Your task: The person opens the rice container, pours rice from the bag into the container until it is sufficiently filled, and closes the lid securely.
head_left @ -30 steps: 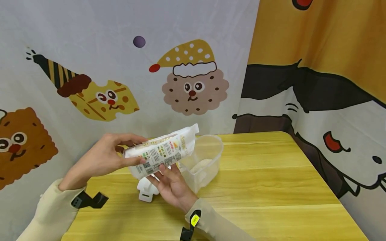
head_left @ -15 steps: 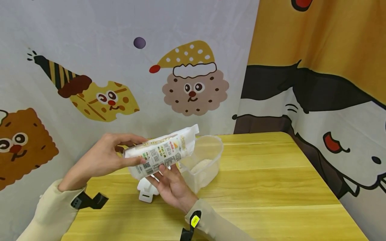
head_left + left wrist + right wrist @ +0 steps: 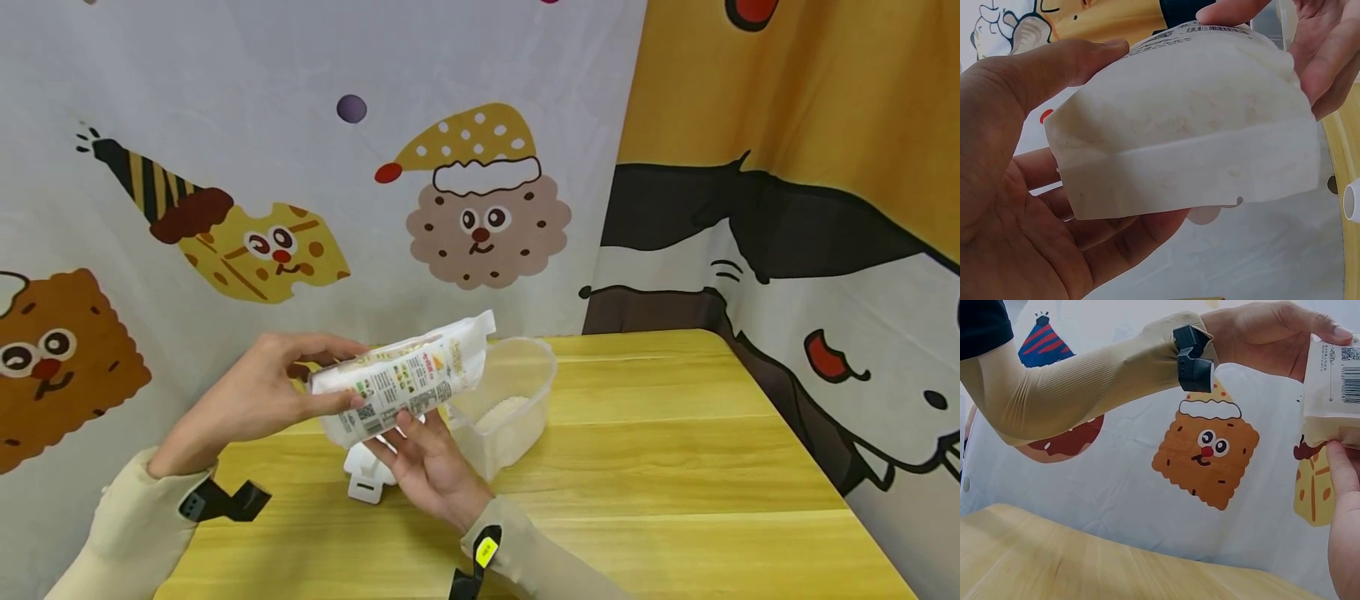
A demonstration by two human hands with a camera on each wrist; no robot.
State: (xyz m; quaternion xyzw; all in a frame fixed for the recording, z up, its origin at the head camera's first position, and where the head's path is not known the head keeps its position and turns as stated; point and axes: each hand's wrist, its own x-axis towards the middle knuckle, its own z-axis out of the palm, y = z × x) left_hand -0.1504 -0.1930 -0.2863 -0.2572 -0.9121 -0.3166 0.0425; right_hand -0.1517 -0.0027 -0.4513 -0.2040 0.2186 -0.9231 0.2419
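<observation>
A white printed bag (image 3: 405,379) is held at a slant in the head view, its narrow top end raised to the right in front of a clear plastic container (image 3: 550,379). White, rice-like grains (image 3: 504,411) cover the container's bottom. My left hand (image 3: 258,387) grips the bag's wide base, thumb on the near side and fingers round the far side. From below, my right hand (image 3: 438,475) holds the bag's middle, its thumb on the printed face. The left wrist view shows the bag's flat, folded bottom (image 3: 1185,125) close up. The bag hides the container's left part.
A white plastic piece with a slotted tab (image 3: 366,482) lies on the wooden table (image 3: 675,467), partly behind the bag and right hand. A cartoon-printed curtain (image 3: 300,100) hangs close behind the table's back edge.
The head view has shifted very slightly. Both hands keep the same hold, and the bag stays at the same slant.
</observation>
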